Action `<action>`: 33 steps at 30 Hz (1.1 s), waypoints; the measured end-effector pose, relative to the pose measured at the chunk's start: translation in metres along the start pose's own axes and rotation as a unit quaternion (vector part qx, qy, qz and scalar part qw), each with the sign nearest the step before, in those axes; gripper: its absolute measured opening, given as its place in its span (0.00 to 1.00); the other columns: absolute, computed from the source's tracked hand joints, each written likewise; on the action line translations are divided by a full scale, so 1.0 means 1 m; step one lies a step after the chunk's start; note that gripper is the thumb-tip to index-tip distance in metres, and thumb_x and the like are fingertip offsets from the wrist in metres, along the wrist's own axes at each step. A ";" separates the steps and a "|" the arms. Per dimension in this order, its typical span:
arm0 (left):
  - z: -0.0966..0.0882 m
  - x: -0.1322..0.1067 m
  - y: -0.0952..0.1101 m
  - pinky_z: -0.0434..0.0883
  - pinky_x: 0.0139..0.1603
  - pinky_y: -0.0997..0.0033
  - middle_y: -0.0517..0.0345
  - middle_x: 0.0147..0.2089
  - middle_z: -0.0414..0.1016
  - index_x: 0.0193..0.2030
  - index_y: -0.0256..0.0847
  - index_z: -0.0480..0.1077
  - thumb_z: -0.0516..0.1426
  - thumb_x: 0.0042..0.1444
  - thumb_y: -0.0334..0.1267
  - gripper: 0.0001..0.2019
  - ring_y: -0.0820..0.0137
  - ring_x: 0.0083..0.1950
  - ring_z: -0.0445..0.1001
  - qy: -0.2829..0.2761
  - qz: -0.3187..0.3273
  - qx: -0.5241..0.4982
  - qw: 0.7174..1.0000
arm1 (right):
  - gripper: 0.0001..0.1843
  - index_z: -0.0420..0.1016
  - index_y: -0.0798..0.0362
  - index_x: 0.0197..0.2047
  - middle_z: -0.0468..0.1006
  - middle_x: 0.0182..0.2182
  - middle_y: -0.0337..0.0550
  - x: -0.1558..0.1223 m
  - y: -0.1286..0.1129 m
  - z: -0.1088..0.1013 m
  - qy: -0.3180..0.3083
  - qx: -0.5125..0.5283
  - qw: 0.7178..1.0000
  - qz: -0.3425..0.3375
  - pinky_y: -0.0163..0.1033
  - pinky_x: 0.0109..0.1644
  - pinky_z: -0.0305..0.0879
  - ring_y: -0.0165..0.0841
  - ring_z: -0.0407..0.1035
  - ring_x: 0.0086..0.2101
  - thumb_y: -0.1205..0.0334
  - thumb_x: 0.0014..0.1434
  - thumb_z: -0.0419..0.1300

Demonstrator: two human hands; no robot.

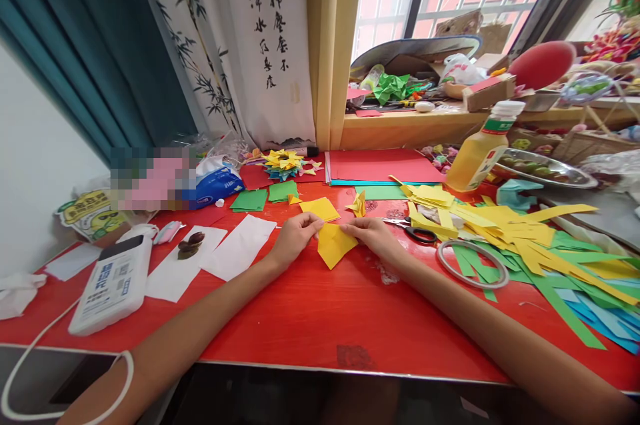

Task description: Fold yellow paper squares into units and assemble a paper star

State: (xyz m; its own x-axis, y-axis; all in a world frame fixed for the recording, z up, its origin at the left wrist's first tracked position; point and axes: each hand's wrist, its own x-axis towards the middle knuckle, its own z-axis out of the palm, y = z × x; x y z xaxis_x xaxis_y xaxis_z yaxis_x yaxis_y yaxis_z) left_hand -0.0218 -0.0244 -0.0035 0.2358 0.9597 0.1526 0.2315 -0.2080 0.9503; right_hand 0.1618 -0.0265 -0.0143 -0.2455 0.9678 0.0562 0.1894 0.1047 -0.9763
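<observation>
A sheet of yellow origami paper (334,248) with creases hangs between my two hands, just above the red table. My left hand (296,235) pinches its upper left corner between thumb and finger. At the upper right corner, my right hand (373,235) has the same pinching grip. Behind the sheet lie flat yellow paper squares (320,209), close to my left fingertips. A small folded yellow paper piece (358,203) rests just beyond my right hand. Scissors with black handles (420,234) lie right of that hand, partly hidden.
Yellow, green and blue paper strips (525,238) spread over the right side, near a roll of tape (473,263). A juice bottle (477,148) stands behind. A white power bank (113,285) with a cable lies left. Folded paper stars (283,163) sit at the back.
</observation>
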 end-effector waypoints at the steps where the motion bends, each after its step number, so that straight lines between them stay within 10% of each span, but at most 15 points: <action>1: -0.001 0.001 -0.001 0.49 0.15 0.79 0.64 0.21 0.62 0.29 0.37 0.64 0.51 0.49 0.45 0.12 0.82 0.16 0.52 0.005 -0.005 -0.018 1.000 | 0.16 0.71 0.57 0.27 0.70 0.23 0.40 0.001 0.001 -0.001 0.013 0.026 1.000 0.000 0.31 0.23 0.56 0.27 0.62 0.23 0.50 0.48 0.56; 8: -0.003 0.004 -0.001 0.49 0.14 0.80 0.57 0.28 0.72 0.33 0.36 0.62 0.51 0.49 0.44 0.12 0.84 0.14 0.51 0.011 -0.025 -0.081 0.996 | 0.15 0.66 0.54 0.39 0.72 0.36 0.45 0.002 -0.001 -0.001 0.045 0.176 0.983 -0.029 0.35 0.37 0.65 0.32 0.68 0.34 0.53 0.52 0.53; 19: 0.002 0.001 -0.006 0.56 0.16 0.81 0.65 0.24 0.64 0.30 0.38 0.61 0.54 0.46 0.43 0.11 0.83 0.16 0.56 -0.082 -0.001 0.004 0.997 | 0.13 0.64 0.51 0.38 0.71 0.33 0.40 0.000 0.004 0.007 -0.056 0.103 0.992 -0.049 0.34 0.32 0.63 0.31 0.66 0.31 0.58 0.49 0.57; 25: 0.004 -0.001 -0.003 0.56 0.17 0.82 0.62 0.25 0.67 0.29 0.38 0.60 0.55 0.45 0.43 0.11 0.80 0.21 0.60 -0.115 -0.005 -0.008 0.993 | 0.13 0.65 0.51 0.39 0.71 0.31 0.39 0.002 0.005 0.006 0.020 0.147 0.986 -0.073 0.35 0.33 0.63 0.31 0.66 0.31 0.57 0.49 0.56; 33: 0.004 -0.003 -0.001 0.50 0.14 0.81 0.68 0.19 0.57 0.30 0.38 0.63 0.51 0.49 0.46 0.12 0.83 0.14 0.52 -0.061 -0.013 0.001 0.998 | 0.13 0.70 0.55 0.32 0.72 0.28 0.40 -0.004 -0.002 0.004 0.006 0.063 0.997 -0.053 0.34 0.30 0.60 0.32 0.65 0.29 0.55 0.50 0.53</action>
State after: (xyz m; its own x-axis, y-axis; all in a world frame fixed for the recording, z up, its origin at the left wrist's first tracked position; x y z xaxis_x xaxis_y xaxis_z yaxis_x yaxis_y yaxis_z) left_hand -0.0187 -0.0280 -0.0058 0.3420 0.9350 0.0940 0.2406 -0.1838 0.9531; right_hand 0.1587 -0.0316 -0.0136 -0.2462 0.9556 0.1619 0.0426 0.1776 -0.9832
